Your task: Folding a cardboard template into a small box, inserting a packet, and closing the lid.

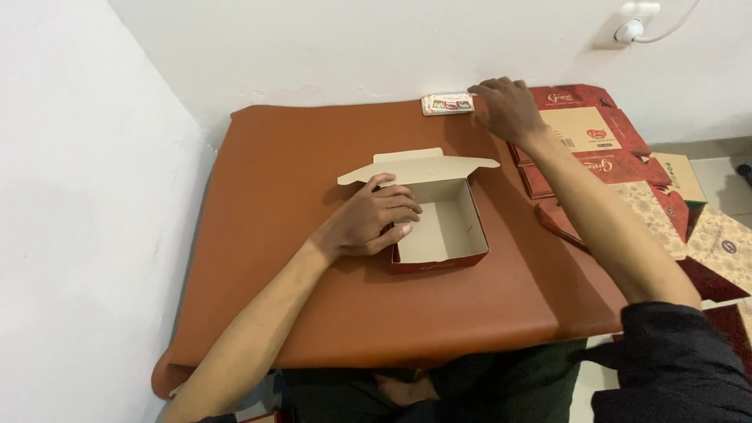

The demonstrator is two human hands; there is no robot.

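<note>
Open red cardboard box with pale inside sits mid-table on the brown leather-like table cover, lid flap folded back flat toward the wall, side tabs spread out. Left hand rests on the box's left wall, fingers curled over the rim, fingertips dipping into the cavity; loose hold, not a tight clamp. Left forearm comes in diagonally from bottom left, bare. Right hand is stretched far forward to the table's back edge, palm down, fingers bent, touching the small stack of white printed cards at its right end; can't tell if it's pinching any card. Right arm is extended, dark sleeve at the shoulder. Under that arm lies a pile of flat red unfolded cartons, just beside the box's right side. Box interior looks empty, no dents.
</note>
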